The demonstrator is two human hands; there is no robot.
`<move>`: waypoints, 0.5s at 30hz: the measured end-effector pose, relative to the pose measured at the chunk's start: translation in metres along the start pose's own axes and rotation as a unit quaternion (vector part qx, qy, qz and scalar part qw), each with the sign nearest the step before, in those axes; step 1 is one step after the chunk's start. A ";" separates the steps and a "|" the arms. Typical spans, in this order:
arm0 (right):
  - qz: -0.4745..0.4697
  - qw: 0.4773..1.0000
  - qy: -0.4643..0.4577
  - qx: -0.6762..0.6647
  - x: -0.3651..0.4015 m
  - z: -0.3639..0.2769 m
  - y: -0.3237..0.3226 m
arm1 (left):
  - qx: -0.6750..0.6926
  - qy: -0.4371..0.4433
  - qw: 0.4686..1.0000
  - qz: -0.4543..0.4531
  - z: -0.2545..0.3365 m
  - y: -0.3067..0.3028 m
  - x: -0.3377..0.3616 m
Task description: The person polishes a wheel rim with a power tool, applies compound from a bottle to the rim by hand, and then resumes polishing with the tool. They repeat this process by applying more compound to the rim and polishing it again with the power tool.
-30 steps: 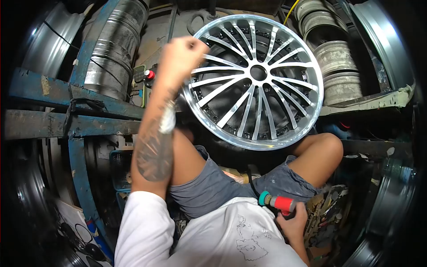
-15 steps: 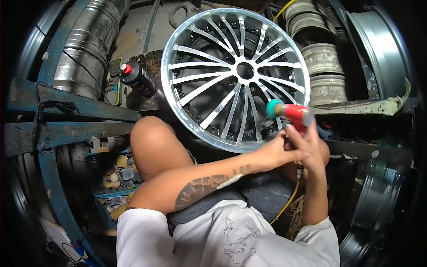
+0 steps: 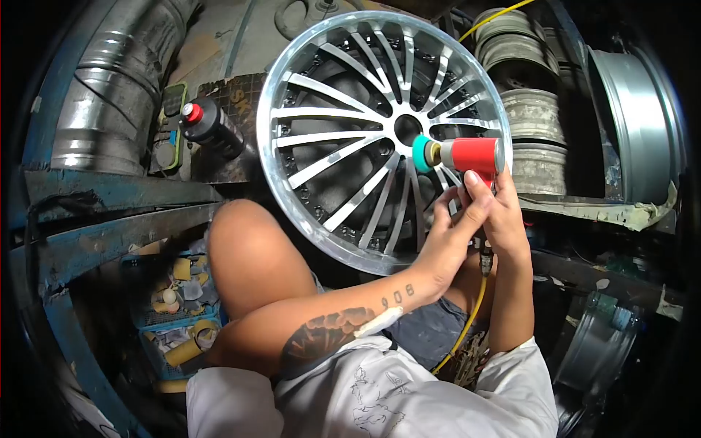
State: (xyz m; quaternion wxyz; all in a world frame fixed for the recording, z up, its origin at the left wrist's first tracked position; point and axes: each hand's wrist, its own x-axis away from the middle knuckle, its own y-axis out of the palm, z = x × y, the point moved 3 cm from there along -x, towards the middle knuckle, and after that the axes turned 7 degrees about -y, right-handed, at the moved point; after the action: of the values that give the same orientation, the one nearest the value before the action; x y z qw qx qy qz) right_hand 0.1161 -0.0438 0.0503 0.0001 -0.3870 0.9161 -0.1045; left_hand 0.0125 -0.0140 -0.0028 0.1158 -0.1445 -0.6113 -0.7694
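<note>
A red air polisher [image 3: 475, 154] with a round green pad [image 3: 421, 153] is held level over the wheel, its pad overlapping the spokes beside the centre hole. My right hand [image 3: 505, 223] wraps its handle from the right. From the left, my left hand [image 3: 454, 237] closes on the same handle, against the right hand, with fingers curled. A yellow air hose [image 3: 478, 310] hangs from the handle's lower end. The multi-spoke alloy wheel [image 3: 274, 157], with bright spoke faces and a polished rim, lies in front of my knees.
A dark bottle with a red cap [image 3: 213, 131] stands left of the wheel. Stacked rims [image 3: 537, 117] and a large silver rim [image 3: 635, 120] are at right. Metal cylinders [image 3: 109, 95] and a blue frame [image 3: 117, 193] line the left. Blue baskets [image 3: 157, 321] hold scraps by my knee.
The polisher has moved left toward the wheel's centre, its pad now beside the hub. Both hands have moved with it, and the view has shifted slightly.
</note>
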 end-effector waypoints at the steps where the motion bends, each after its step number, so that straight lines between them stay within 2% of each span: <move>1: 0.017 0.999 -0.047 0.015 -0.002 0.001 -0.002 | -0.028 -0.043 0.999 -0.001 0.004 0.000 0.002; 4: 0.025 0.999 -0.043 -0.004 0.009 -0.004 -0.016 | 0.002 -0.091 0.996 -0.011 0.019 -0.006 0.007; 6: 0.024 0.997 -0.063 0.026 0.017 -0.014 -0.020 | 0.013 -0.064 0.996 0.063 0.034 -0.007 0.006; 8: 0.038 0.996 -0.070 0.028 0.025 -0.016 -0.023 | 0.001 -0.021 0.998 0.066 0.045 -0.021 -0.004; 9: 0.045 0.996 -0.069 0.026 0.027 -0.016 -0.026 | -0.025 -0.046 0.995 0.081 0.048 -0.023 -0.003; 12: 0.035 0.996 -0.047 0.062 0.028 -0.017 -0.027 | -0.081 -0.116 0.990 0.007 0.026 -0.016 0.009; 14: -0.001 0.995 -0.035 0.095 0.021 -0.007 -0.025 | -0.088 -0.099 0.989 -0.072 0.014 0.005 0.016; 15: -0.027 0.990 -0.048 0.127 0.017 -0.002 -0.020 | -0.080 -0.077 0.991 -0.080 0.010 0.008 0.013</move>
State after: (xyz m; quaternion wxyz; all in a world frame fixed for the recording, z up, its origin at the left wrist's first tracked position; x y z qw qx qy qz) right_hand 0.1185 -0.0690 0.0573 0.0902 -0.4132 0.8835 -0.2015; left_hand 0.0042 -0.0066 0.0116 -0.0052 -0.1623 -0.5648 -0.8091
